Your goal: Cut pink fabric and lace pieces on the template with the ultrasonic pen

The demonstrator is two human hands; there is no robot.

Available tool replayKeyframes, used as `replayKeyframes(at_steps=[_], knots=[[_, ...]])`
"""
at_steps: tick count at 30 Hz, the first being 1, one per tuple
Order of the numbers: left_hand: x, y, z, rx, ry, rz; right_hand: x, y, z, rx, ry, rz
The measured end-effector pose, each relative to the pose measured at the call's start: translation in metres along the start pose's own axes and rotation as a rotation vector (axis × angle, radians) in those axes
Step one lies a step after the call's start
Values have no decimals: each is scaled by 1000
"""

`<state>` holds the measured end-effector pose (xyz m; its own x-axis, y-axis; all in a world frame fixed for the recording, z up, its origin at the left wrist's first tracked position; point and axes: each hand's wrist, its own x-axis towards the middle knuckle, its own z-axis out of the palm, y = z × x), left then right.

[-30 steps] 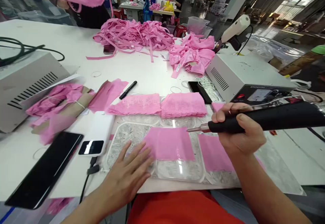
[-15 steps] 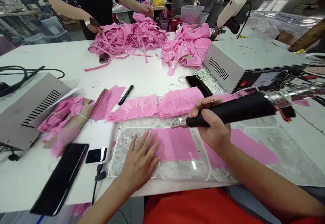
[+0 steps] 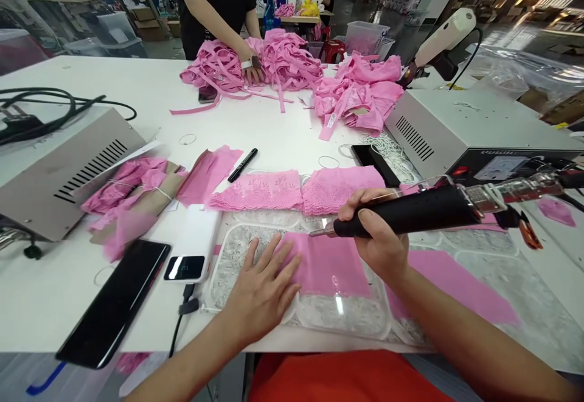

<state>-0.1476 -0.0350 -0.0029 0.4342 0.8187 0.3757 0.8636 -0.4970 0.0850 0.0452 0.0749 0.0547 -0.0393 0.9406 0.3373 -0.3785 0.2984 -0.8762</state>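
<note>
My left hand (image 3: 269, 283) lies flat with fingers spread, its fingertips on the left edge of a pink fabric piece (image 3: 335, 268). That piece rests on a clear, rounded-corner plate (image 3: 342, 317) with a speckled underside. My right hand (image 3: 381, 238) is wrapped round a black-handled tool (image 3: 410, 210) with a thin metal tip. The tip meets the fabric's far edge, just right of my left fingertips. Beyond it, two pink lace pieces (image 3: 255, 189) lie side by side. Another pink fabric piece (image 3: 456, 283) lies under my right forearm.
A grey control box (image 3: 488, 122) stands right, another grey box (image 3: 68, 171) left. Phones, a white power bank (image 3: 198, 238) and a black marker (image 3: 243, 165) lie on the left. Across the table a person's hand (image 3: 252, 70) rests in a pink garment pile (image 3: 292, 64).
The whole view has shifted, moving the table contents rightward. My left hand stays on the fabric, while the tool tip sits slightly nearer to it. The other person's hands have moved into the pile.
</note>
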Motion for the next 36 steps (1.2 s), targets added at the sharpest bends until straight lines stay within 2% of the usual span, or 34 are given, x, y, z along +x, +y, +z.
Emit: replayKeyframes(at_steps=[14,24,31,36], knots=[[0,-1,2,-40,39,-19,1,4,0,68,-21,16],[1,-1,1,-24,58,-22,7,-11,-26,4,62,-40],[2,0,1,-45,76,-47,5,-8,-26,9,39,-28],[2,-2,0,-17,67,-12,7,-5,-25,24,27,-58]])
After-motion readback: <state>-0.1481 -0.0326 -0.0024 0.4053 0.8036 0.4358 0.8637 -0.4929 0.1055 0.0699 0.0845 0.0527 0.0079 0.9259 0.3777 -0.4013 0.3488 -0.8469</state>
